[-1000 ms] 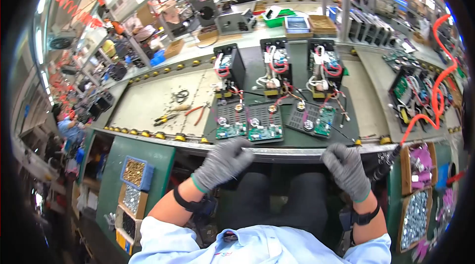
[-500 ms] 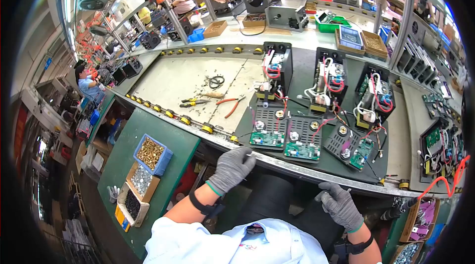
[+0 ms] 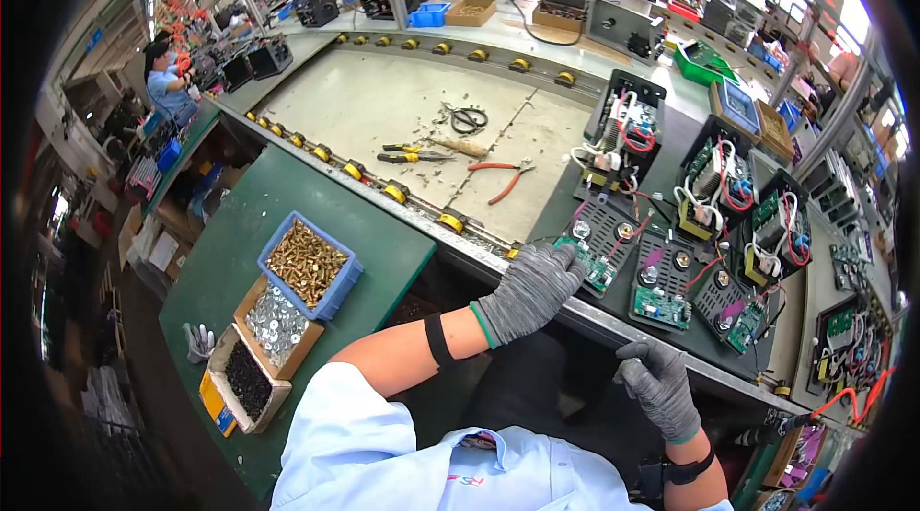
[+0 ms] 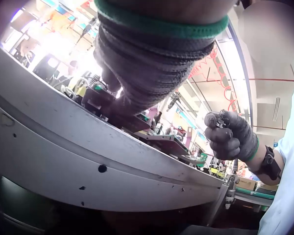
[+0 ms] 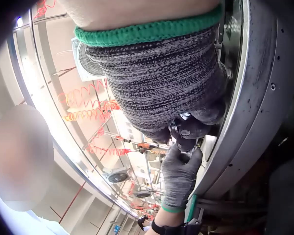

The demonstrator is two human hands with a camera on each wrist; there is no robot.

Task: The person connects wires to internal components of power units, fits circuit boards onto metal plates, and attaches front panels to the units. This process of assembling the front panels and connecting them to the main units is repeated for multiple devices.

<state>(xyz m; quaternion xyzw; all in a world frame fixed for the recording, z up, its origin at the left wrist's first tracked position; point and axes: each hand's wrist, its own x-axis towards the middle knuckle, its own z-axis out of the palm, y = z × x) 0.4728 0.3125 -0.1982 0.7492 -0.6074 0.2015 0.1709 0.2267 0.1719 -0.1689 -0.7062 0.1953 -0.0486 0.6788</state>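
Note:
My gloved left hand (image 3: 532, 292) is at the bench's front edge, its fingertips overlapping the near corner of the leftmost black vented panel (image 3: 604, 223), beside its green circuit board (image 3: 596, 271). In the right wrist view, that hand's thumb and fingers stand apart. My gloved right hand (image 3: 661, 391) is raised just in front of the bench, fingers curled around small shiny metal parts (image 4: 219, 123), mostly hidden by the glove. Two similar panels, a middle one (image 3: 661, 276) and a right one (image 3: 724, 305), lie alongside, wired to open black units (image 3: 628, 123) behind them.
Orange-handled pliers (image 3: 503, 180), yellow-handled cutters (image 3: 412, 154) and a black cable coil (image 3: 468, 120) lie on the pale bench. To the left, a green side table (image 3: 374, 252) bears a blue bin of brass fasteners (image 3: 307, 264), a box of washers (image 3: 276, 324) and black screws (image 3: 247, 384).
The head view has swung left, bringing the side table in more fully. My left hand has reached forward to the leftmost panel; my right hand stays curled in front of the bench.

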